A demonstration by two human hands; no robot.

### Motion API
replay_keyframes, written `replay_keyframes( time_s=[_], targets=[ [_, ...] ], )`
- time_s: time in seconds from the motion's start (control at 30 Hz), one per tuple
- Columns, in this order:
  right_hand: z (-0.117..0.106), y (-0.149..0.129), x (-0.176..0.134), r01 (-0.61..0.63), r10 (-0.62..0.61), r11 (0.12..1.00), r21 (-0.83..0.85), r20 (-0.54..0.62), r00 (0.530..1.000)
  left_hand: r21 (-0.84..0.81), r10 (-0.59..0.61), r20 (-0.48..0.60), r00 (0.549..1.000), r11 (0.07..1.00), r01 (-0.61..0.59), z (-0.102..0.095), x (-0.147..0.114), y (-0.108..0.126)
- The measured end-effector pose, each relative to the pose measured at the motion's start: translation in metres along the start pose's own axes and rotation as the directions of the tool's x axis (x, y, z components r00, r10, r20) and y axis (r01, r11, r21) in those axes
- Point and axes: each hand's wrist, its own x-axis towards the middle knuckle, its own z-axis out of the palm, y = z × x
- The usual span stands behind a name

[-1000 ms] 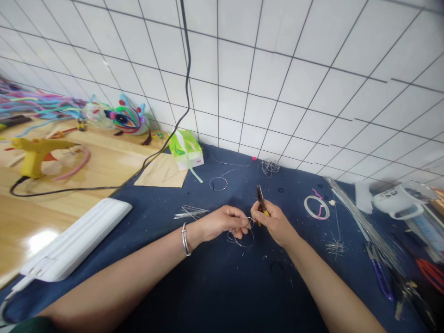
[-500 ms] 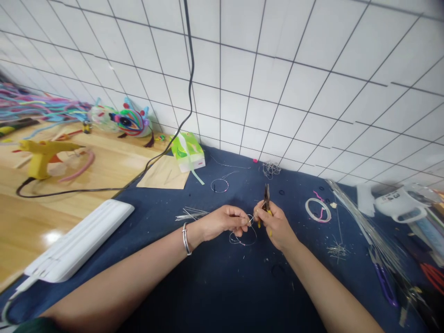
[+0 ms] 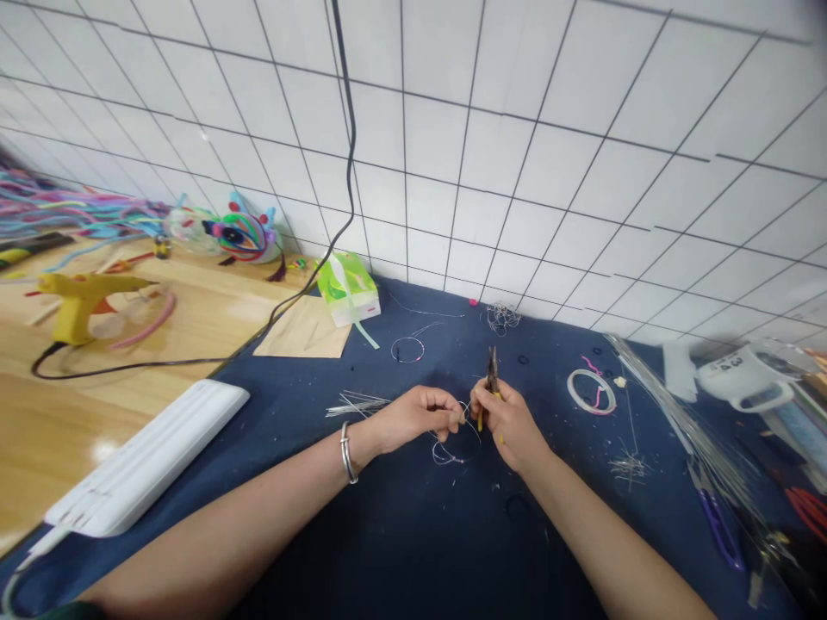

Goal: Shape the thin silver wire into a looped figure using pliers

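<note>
My left hand is closed in a pinch on a thin silver wire loop, which hangs below the fingertips over the dark blue cloth. My right hand is wrapped round pliers with yellow handles, their dark jaws pointing away toward the wall. The right thumb and fingertip come close to the wire, but whether they pinch it is too small to tell. Behind the hands lies another wire ring with small pinkish beads. A bundle of straight wires rests beside my left hand.
A white power strip and a yellow glue gun are on the left. At the back sit a green tissue pack and tangled wire. Rightward are a white tape roll, long wires, purple-handled scissors and a white mug.
My right hand has shifted slightly left and down with the pliers, which stand a little more upright. The hanging wire loop has swung slightly. The camera view has tilted a little.
</note>
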Motion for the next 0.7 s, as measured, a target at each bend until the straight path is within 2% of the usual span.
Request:
replay_keyframes(
  time_s=[0.17,0.23,0.3,0.37,0.43,0.53,0.6,0.7],
  targets=[
    [-0.005,-0.002,-0.001,-0.028,0.027,0.996,-0.089,-0.008,1.000,0.009,0.006,-0.053,0.999,1.000,-0.006,-0.001,0.000,0.003],
    [-0.011,-0.004,-0.003,0.005,-0.005,0.973,-0.230,0.003,1.000,0.001,0.015,-0.062,0.998,1.000,-0.015,-0.001,0.000,0.004],
    [-0.019,-0.007,-0.008,0.055,-0.056,0.895,-0.444,0.009,0.998,-0.005,0.019,-0.062,0.998,1.000,-0.020,-0.002,0.000,0.004],
    [-0.028,-0.008,-0.015,0.130,-0.134,0.759,-0.637,0.043,0.990,-0.005,0.023,-0.054,0.998,1.000,-0.024,-0.003,0.001,0.004],
    [-0.035,-0.008,-0.023,0.242,-0.244,0.596,-0.766,0.114,0.963,-0.009,0.031,-0.045,0.999,0.999,-0.031,-0.003,0.001,0.004],
    [-0.041,-0.007,-0.035,0.385,-0.398,0.292,-0.876,0.255,0.881,-0.016,0.049,-0.045,0.998,0.999,-0.049,-0.003,0.001,0.004],
    [-0.041,-0.008,-0.040,0.435,-0.434,0.075,-0.898,0.363,0.824,0.002,0.059,-0.059,0.996,0.998,-0.059,-0.002,0.001,0.005],
    [-0.037,-0.012,-0.045,0.417,-0.405,-0.177,-0.891,0.452,0.795,0.056,0.063,-0.102,0.993,0.997,-0.058,0.000,0.001,0.005]
  ],
)
